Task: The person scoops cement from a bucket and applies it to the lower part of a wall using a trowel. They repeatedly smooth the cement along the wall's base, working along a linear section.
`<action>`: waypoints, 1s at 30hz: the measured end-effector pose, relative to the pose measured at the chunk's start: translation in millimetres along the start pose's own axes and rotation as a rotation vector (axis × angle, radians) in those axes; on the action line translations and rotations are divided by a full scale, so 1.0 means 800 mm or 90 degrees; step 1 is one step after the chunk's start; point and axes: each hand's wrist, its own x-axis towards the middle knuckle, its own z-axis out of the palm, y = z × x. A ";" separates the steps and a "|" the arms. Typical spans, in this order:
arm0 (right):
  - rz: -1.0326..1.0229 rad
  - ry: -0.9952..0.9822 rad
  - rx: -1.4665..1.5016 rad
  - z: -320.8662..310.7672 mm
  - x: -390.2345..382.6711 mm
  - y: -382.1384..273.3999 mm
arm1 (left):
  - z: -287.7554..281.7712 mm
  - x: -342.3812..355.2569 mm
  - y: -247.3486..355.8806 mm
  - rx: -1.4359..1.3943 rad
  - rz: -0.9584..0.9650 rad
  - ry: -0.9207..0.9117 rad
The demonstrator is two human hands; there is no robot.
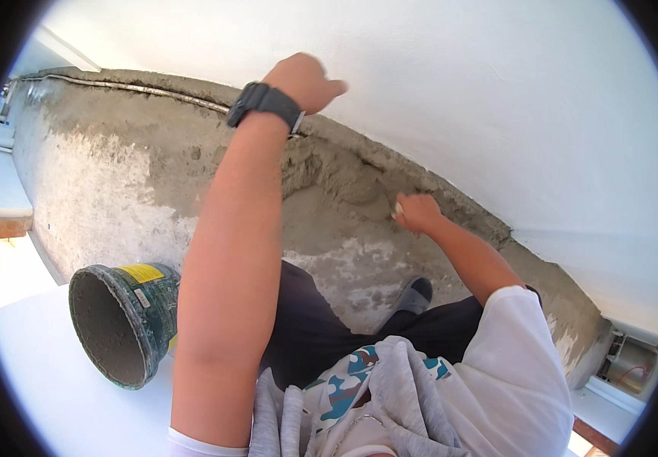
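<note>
My right hand (420, 214) is closed round the pale handle of a trowel (383, 201), whose mortar-coated blade is mostly hard to tell from the wet grey mortar (344, 177) beside it. The mortar lies along the foot of the white wall. Further up, my left hand (306, 82) is in front of the wall with its thumb out. Its other fingers are hidden behind the back of the hand, so what they do does not show. A dark watch (266, 105) is on that wrist. Whether this hand touches the wall, I cannot tell.
A dark green bucket (160, 301) with a yellow label stands left of my left arm, its inside smeared with grey mortar. A thin pipe (146, 87) follows the wall's foot. My shoe (415, 295) is on the rough concrete floor (108, 171). A recessed box (632, 364) is at far right.
</note>
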 end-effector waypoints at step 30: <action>0.323 -0.070 0.547 0.077 -0.220 0.331 | 0.057 0.032 -0.088 -0.007 -0.084 -0.141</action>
